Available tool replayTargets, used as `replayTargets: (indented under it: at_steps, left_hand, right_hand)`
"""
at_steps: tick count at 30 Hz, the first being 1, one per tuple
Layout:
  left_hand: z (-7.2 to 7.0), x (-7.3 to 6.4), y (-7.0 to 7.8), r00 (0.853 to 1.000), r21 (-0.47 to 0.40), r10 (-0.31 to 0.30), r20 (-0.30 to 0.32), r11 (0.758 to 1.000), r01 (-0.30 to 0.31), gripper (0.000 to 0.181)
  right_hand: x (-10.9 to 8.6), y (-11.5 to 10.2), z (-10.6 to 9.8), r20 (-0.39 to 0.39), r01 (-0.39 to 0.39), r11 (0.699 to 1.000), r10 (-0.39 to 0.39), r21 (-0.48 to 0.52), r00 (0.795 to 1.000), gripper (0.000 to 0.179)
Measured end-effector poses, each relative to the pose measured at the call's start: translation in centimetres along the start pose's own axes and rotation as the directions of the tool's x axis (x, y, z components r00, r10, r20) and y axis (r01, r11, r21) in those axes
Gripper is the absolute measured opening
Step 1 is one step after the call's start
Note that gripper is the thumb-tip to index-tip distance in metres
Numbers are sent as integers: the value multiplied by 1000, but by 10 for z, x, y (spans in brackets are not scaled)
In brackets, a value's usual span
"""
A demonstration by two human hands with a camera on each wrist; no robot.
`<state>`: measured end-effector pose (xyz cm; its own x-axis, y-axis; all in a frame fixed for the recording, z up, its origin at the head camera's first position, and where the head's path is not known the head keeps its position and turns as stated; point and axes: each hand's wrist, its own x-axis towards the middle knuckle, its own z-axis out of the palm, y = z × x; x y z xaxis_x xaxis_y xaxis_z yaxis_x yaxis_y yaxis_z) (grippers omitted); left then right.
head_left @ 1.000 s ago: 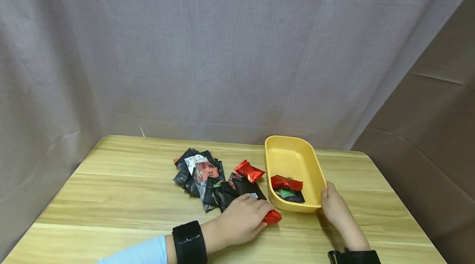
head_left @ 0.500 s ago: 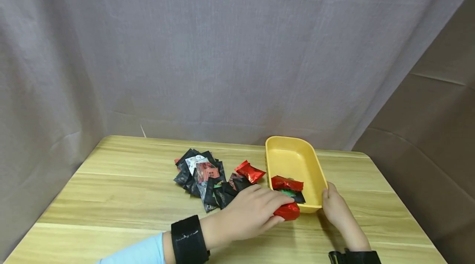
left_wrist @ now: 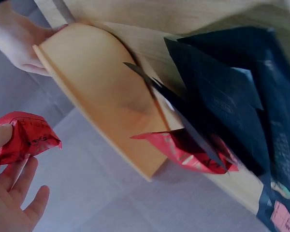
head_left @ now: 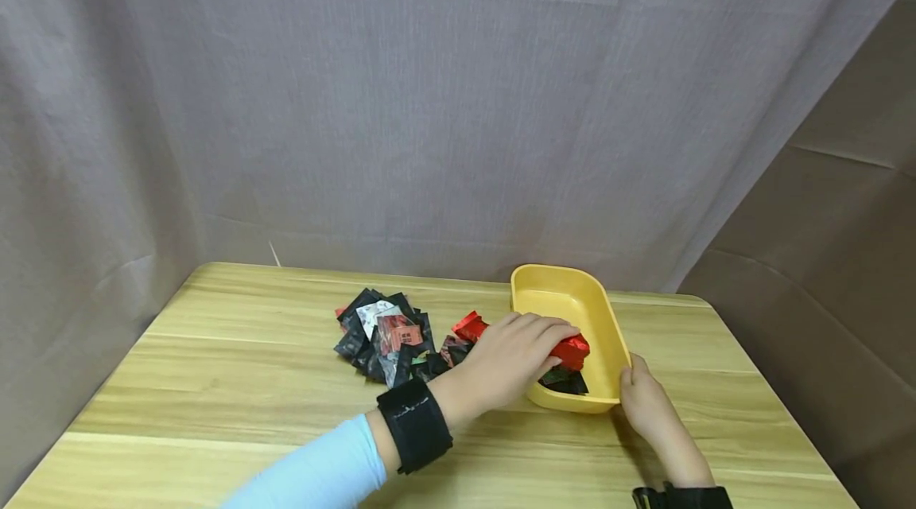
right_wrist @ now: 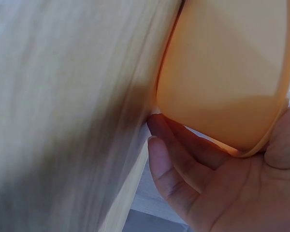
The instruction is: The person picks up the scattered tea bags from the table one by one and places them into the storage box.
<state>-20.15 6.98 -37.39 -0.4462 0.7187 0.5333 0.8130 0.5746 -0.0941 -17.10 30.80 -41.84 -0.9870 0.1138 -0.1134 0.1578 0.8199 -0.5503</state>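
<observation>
My left hand [head_left: 510, 358] pinches a red foil packet [head_left: 572, 351] over the yellow plastic bin [head_left: 611, 326]. In the left wrist view, thumb and fingers close on this shiny red packet [left_wrist: 29, 137], and the bin's outer wall [left_wrist: 94, 72] stands beyond. A green-and-black packet [head_left: 565, 382] lies in the near end of the bin, partly covered by the held packet. My right hand [head_left: 646, 398] grips the bin at its near right corner. The right wrist view shows the thumb by the rim and fingers [right_wrist: 171, 174] below the bin's wall [right_wrist: 227, 63].
A heap of black packets [head_left: 358, 338], some with white or red labels, lies on the wooden table [head_left: 236, 366] left of the bin. Another red packet [head_left: 469, 326] sits between heap and bin, partly behind my left hand. A grey curtain [head_left: 401, 119] hangs behind the table.
My left hand has carried the red packet from the table in front of the bin, up and right over its near end. My right hand and the bin have hardly moved.
</observation>
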Motion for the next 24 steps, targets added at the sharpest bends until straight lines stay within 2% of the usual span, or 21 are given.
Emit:
replayTargets:
  at_steps: [3, 7, 13, 20, 24]
  left_hand:
    - [10, 8, 0, 998, -19, -36, 58, 999, 37, 43]
    - [23, 13, 2, 992, -10, -54, 116, 998, 56, 40]
    - [38, 11, 5, 985, -3, -81, 154, 997, 82, 36]
    - [40, 9, 5, 978, -31, -99, 182, 994, 106, 36]
    - [40, 8, 4, 979, -50, -94, 179, 993, 104, 38]
  right_hand:
    - [0, 0, 0, -3, -1, 1000, 1, 0, 1000, 51]
    - [0, 0, 0, -5, -3, 1000, 3, -1, 1000, 51]
    - [0, 0, 1, 9, 1, 1000, -1, 6, 1000, 51]
    - [-1, -2, 0, 0, 2, 1000, -2, 7, 1000, 51]
    - [-2, -2, -1, -5, 2, 1000, -2, 1, 1000, 51]
